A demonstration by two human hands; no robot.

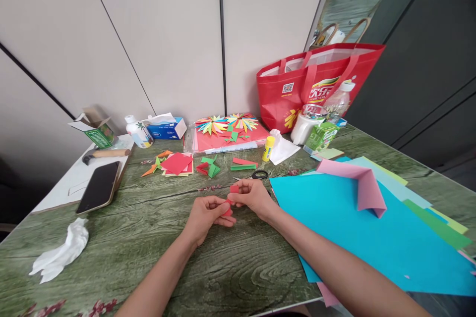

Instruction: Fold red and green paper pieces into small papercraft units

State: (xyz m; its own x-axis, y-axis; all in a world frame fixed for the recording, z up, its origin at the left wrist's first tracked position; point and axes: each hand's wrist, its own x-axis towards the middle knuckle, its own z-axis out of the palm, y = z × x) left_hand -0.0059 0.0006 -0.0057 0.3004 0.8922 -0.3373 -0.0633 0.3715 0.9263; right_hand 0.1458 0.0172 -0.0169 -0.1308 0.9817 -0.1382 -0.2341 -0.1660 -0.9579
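Above the middle of the table, my left hand (208, 215) and my right hand (253, 197) meet on a small folded piece of red paper (234, 189). Both hands pinch it between thumb and fingers, and part of it is hidden behind them. Just beyond my right hand lie black-handled scissors (259, 174). Behind these rest red and green folded strips (244, 164). Further left are a red and green folded paper piece (208, 166) and a stack of coloured paper squares (177, 164).
Blue paper sheets (316, 223) spread at right, under a folded pink piece (351, 171). A yellow glue stick (268, 149) stands near a red bag (282, 99). At left are a phone (98, 185), a hammer (107, 153) and a crumpled tissue (63, 252).
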